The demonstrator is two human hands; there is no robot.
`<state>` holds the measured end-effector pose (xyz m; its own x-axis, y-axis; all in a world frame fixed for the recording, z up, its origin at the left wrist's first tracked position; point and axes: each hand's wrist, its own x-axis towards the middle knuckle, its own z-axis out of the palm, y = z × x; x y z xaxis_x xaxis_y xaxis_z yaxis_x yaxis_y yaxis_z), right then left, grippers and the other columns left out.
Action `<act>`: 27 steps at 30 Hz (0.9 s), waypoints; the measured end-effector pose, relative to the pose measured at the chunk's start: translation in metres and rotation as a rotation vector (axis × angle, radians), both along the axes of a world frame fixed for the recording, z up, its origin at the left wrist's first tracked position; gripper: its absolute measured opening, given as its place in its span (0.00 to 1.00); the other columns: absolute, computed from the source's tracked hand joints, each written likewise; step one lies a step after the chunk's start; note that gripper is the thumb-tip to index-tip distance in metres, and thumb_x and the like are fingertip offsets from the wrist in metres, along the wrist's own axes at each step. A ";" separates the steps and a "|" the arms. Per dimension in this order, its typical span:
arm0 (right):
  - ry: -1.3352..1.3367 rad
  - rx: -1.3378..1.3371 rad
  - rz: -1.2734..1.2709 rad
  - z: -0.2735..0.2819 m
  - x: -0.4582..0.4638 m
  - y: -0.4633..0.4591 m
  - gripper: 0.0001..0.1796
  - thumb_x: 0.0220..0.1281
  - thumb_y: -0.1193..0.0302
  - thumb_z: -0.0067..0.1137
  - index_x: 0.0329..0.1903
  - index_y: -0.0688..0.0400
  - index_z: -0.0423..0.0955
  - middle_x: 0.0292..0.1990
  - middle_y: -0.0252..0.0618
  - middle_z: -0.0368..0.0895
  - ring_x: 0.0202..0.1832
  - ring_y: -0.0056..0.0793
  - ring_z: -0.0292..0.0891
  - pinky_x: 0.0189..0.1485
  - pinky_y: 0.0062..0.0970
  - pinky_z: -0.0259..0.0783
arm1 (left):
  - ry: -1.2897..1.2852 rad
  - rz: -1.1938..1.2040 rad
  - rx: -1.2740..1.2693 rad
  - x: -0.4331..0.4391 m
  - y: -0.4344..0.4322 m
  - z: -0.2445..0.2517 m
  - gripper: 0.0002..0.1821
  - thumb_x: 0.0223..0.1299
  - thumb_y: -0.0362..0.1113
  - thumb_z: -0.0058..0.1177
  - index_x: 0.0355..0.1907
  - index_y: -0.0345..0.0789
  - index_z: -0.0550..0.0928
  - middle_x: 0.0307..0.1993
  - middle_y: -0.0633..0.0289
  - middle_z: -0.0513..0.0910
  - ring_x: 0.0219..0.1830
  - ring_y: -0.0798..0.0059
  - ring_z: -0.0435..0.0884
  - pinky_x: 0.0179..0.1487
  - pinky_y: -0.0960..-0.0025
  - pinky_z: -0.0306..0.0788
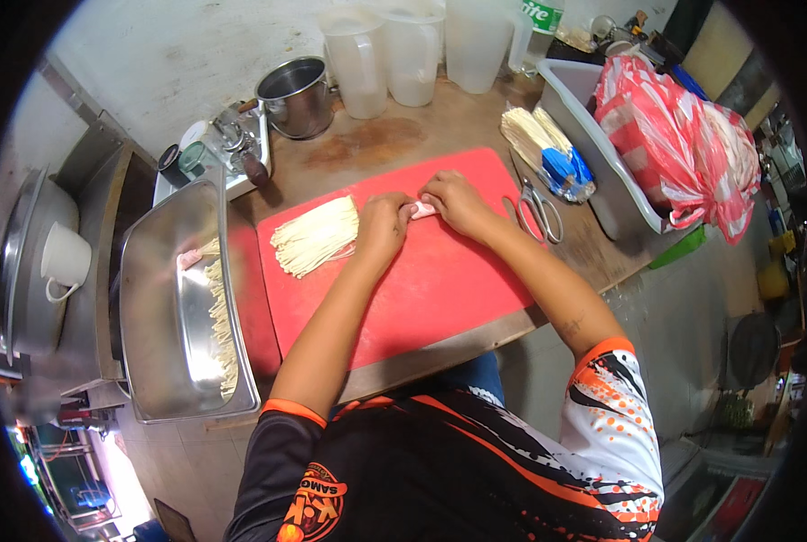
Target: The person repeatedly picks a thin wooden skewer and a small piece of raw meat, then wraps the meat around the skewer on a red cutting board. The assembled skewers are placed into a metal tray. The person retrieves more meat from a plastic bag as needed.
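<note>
Both hands pinch a small piece of pale pink meat over a red cutting board. My left hand grips its left end, and my right hand has the other. The fingers hide part of the meat, so I cannot tell if anything is inside it. Close beside my left hand lies a spread bunch of enoki mushrooms, with a pinkish edge showing under it. Further left, a deep stainless steel pan contains more enoki along one side and a bit of pink meat.
Scissors lie at the board's right edge, near an opened blue packet of enoki. Behind that stands a grey plastic tub with a red-and-white plastic bag. Plastic pitchers and a steel pot line the wall.
</note>
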<state>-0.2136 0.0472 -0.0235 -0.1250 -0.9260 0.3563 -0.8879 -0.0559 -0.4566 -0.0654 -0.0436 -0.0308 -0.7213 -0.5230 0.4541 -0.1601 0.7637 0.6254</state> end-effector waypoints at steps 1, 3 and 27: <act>0.101 -0.006 0.026 0.002 0.001 0.000 0.08 0.56 0.71 0.55 0.37 0.60 0.78 0.36 0.44 0.77 0.42 0.43 0.71 0.46 0.38 0.67 | -0.026 0.001 0.006 -0.002 -0.003 -0.002 0.06 0.55 0.29 0.53 0.34 0.29 0.82 0.33 0.46 0.81 0.38 0.49 0.76 0.44 0.56 0.68; 0.245 0.001 0.059 0.002 0.007 0.004 0.09 0.56 0.72 0.53 0.39 0.61 0.77 0.36 0.45 0.77 0.42 0.44 0.72 0.47 0.38 0.67 | -0.023 0.007 -0.005 -0.002 -0.003 -0.006 0.07 0.56 0.28 0.52 0.35 0.29 0.82 0.34 0.46 0.81 0.39 0.48 0.75 0.46 0.55 0.67; 0.756 0.312 0.819 0.143 0.302 -0.252 0.12 0.44 0.72 0.58 0.34 0.63 0.78 0.31 0.52 0.81 0.35 0.48 0.80 0.39 0.41 0.74 | 0.202 0.232 0.133 0.141 0.053 -0.025 0.11 0.53 0.26 0.51 0.42 0.30 0.78 0.41 0.49 0.78 0.47 0.52 0.75 0.52 0.59 0.69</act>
